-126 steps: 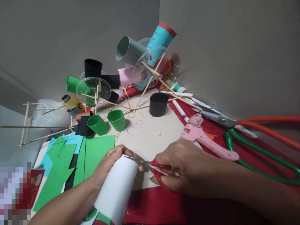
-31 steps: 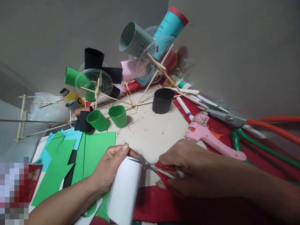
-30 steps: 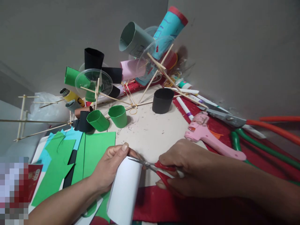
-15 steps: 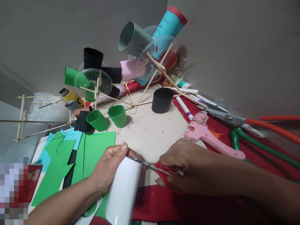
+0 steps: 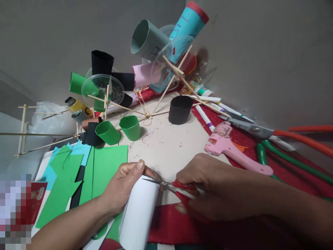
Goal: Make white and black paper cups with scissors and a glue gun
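Observation:
My left hand is wrapped round a rolled white paper tube, low in the middle of the view. My right hand grips small red-handled scissors; their blades are spread a little and meet the tube's upper rim. Both hands hover over a beige work surface with bits of scrap on it.
Green paper sheets lie left of my hands, with green paper cups and a black cup beyond. A pink glue gun, markers and large orange-handled shears lie right. Stick-and-tube models stand by the wall corner.
The scissors' blades have parted slightly at the tube's rim, and the tube has turned a little in my left hand. The view has shifted slightly.

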The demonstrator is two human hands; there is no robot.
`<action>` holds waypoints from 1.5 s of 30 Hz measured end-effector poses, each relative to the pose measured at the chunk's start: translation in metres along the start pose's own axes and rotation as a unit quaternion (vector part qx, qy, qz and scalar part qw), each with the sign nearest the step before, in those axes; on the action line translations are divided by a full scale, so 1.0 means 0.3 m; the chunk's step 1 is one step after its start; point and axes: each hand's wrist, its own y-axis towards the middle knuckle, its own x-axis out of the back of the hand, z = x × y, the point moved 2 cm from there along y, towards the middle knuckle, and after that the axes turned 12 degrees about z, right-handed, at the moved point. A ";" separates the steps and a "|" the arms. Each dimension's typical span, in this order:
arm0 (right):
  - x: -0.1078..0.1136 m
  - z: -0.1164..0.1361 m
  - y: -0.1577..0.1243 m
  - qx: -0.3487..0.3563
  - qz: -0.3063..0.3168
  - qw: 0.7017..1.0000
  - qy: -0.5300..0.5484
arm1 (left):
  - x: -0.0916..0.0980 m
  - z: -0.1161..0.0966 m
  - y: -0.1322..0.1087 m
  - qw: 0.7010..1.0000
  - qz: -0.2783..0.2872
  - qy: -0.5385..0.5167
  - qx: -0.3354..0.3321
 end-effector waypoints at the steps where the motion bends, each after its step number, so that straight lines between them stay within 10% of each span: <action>1: -0.002 -0.002 0.001 0.006 0.001 1.000 0.010 | 0.000 0.000 0.000 1.000 0.000 0.000 -0.001; 45: 0.022 0.007 0.001 -0.040 0.025 0.999 -0.004 | 0.003 -0.021 0.002 0.997 -0.005 0.064 0.031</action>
